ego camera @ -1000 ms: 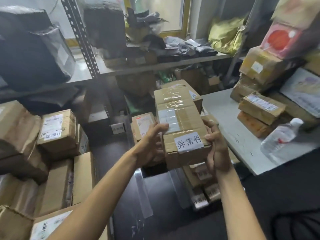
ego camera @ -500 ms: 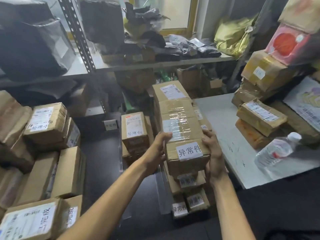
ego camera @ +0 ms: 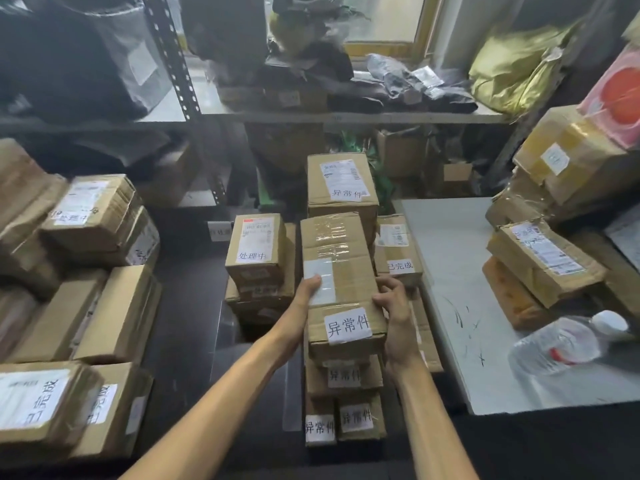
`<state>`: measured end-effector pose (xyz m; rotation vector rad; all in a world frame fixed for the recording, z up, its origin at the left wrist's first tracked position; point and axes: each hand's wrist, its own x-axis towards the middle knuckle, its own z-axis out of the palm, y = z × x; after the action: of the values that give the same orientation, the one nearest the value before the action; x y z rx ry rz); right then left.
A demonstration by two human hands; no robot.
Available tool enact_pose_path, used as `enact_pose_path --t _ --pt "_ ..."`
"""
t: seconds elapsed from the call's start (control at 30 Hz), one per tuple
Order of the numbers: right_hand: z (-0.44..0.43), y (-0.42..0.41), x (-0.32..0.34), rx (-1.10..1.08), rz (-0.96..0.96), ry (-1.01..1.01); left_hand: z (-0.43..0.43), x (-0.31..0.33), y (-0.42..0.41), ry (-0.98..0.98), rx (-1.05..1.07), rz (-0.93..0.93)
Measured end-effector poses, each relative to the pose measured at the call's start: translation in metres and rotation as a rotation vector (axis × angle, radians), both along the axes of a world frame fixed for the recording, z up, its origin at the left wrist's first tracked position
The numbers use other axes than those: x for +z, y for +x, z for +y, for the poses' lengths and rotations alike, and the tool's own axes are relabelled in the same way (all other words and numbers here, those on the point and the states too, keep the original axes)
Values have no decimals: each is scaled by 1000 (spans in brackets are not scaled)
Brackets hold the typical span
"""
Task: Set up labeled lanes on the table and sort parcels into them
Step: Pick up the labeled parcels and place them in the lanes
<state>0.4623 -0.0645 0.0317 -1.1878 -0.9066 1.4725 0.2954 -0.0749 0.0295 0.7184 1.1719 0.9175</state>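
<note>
While left grip and right grip clasp the box, square it over the stack before letting go.

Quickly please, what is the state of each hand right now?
Left hand: holds the long brown cardboard box at its left side.
Right hand: holds the same box at its right side.

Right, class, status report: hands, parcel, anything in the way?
Left hand and right hand grip the 异常件 parcel. Parcel atop the matching stack. 已完成 box close beside right hand.
</note>
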Motion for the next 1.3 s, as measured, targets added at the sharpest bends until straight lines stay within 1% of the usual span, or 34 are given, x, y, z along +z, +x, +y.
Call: enact_pose_path --t 0.1,0.27,0.47,0.63,0.93,0.97,1.03,1.07,1.13,1.2,1.3 --pt "3 -2 2 14 -15 -9 2 0 1 -6 20 2" --pt "5 -2 2 3 -16 -38 3 3 -3 -10 -14 65" --pt "3 1 -1 -30 -22 -38 5 2 1 -25 -45 88" --pt "2 5 4 -11 -109 -30 5 2 4 -43 4 101" --pt "1 2 16 -2 -219 -39 -1 14 0 -32 65 199" --pt "-1 1 18 -10 -244 -20 -3 16 -1 -30 69 202" --pt "-7 -2 28 -82 -282 95 -6 21 -4 -15 84 236" --pt "-10 -4 35 -131 -265 177 -8 24 -6 7 97 261" --pt "-14 -11 55 -187 -171 317 -12 35 -14 56 151 303" --pt "-15 -23 77 -151 -113 403 -15 54 -25 127 205 351" --pt "-19 -56 106 -8 -164 536 -19 87 -48 281 273 366"
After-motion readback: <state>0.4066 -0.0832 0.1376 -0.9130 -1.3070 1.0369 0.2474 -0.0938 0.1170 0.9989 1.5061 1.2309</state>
